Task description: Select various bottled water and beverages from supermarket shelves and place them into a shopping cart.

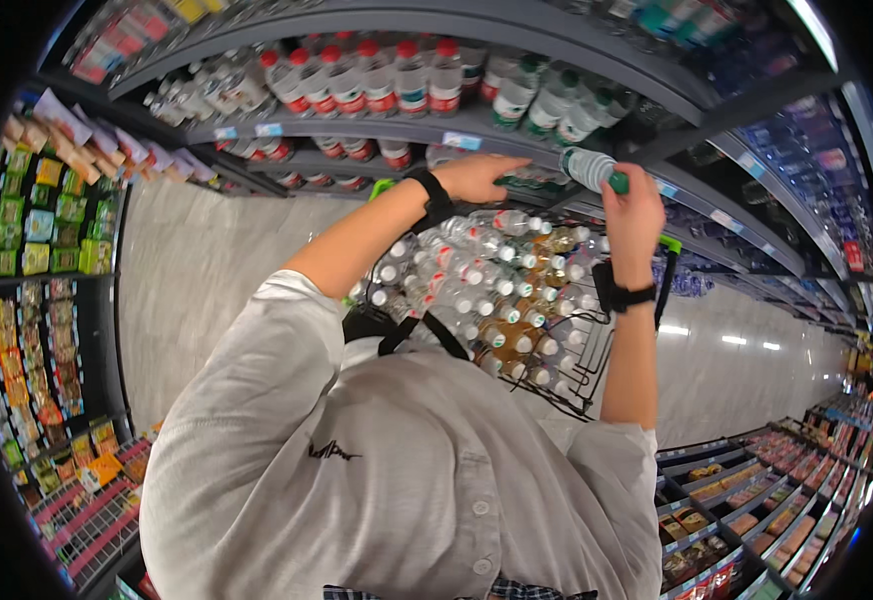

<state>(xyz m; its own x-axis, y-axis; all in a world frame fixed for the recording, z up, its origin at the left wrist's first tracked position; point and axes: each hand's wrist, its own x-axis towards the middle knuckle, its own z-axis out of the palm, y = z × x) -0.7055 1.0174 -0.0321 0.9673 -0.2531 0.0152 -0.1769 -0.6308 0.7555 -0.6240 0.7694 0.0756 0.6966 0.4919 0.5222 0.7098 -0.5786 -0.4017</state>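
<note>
My right hand point(633, 199) grips a clear plastic bottle point(589, 166) by its green cap; the bottle lies tilted in front of the shelf edge. My left hand point(481, 178), its fingers apart, reaches to the lower shelf, near bottles lying there point(532, 180); no held object shows in it. Below both hands a wire shopping cart point(590, 367) with green corners is full of drink bottles point(474, 277), mostly white-capped, some with amber liquid. On the shelf above stand green-capped bottles point(553, 105) and, further left, red-capped bottles point(369, 82).
The shelf edge point(406, 135) with price tags runs across in front of me. Dark shelving with blue-toned bottles point(826, 172) stretches off to the right. Packaged goods hang on a rack point(46, 217) at the left. Snack shelves point(751, 495) stand at the lower right, beyond the grey floor point(706, 367).
</note>
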